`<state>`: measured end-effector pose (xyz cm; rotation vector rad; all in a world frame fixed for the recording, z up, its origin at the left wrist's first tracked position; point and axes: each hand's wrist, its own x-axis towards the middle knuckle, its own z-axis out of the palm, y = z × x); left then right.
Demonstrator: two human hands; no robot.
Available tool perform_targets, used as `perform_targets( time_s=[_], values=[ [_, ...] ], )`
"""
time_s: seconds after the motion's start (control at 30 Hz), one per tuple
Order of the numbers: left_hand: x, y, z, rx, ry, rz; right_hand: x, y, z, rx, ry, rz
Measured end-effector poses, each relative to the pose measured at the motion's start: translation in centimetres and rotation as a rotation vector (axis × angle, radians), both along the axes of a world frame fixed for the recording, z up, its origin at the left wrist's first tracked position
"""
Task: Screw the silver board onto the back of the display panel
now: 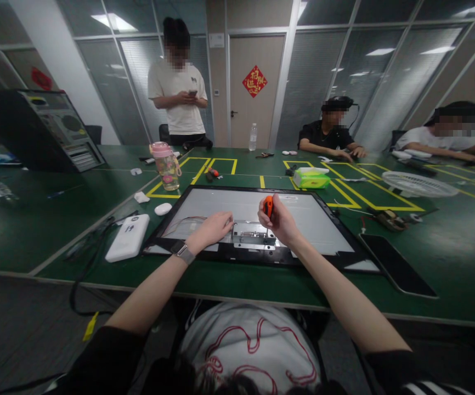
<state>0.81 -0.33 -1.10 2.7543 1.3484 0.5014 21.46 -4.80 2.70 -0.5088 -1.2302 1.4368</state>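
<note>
A flat display panel (323, 219) with a black frame lies back side up on the table in front of me. A silver metal bracket (254, 239) sits at the near middle of the panel. My left hand (215, 227) rests on the panel, its curled fingertips at the bracket's left end; the thumb is mostly hidden. Closed around the orange and black handle of a screwdriver (268, 206) is my right hand (282, 222). The screwdriver stands roughly upright, its shaft pointing down at the bracket's right end. Its tip is too small to make out.
Left of the panel lie a white power bank (128, 237), a white oval case (163, 209) and cables. A pink-lided bottle (165, 167) stands behind. A phone (397, 264) lies at right, a green tissue pack (311, 178) beyond the panel. Three people are across the table.
</note>
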Motion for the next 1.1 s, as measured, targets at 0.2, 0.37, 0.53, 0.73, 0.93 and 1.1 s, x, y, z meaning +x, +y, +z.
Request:
perform_targets(
  time_s=[0.2, 0.37, 0.53, 0.73, 0.93, 1.1],
  values=[
    [0.3, 0.1, 0.2, 0.048, -0.26, -0.052, -0.6, 0.4, -0.5, -0.062, -0.114, 0.064],
    [2.0, -1.4, 1.9, -0.173, -0.638, -0.287, -0.8, 1.0, -1.3, -0.048, -0.15, 0.04],
    [5.0, -3.0, 4.1, -0.418, -0.821, -0.411, -0.8, 1.9, -2.8, -0.011, -0.209, -0.006],
    [7.3, -2.3, 4.1, -0.507, -0.953, -0.369, 0.1, 2.4, -3.1, 0.162, -0.516, -0.19],
    [6.3, -0.4, 3.1, -0.458, -1.181, -0.219, 2.3, 2.6, -2.8, 0.607, -1.224, -0.471],
    [5.1, 0.2, 3.4, -0.578, -1.293, -0.1, 3.9, 4.5, -4.6, 0.453, -1.172, -0.493]
  ],
)
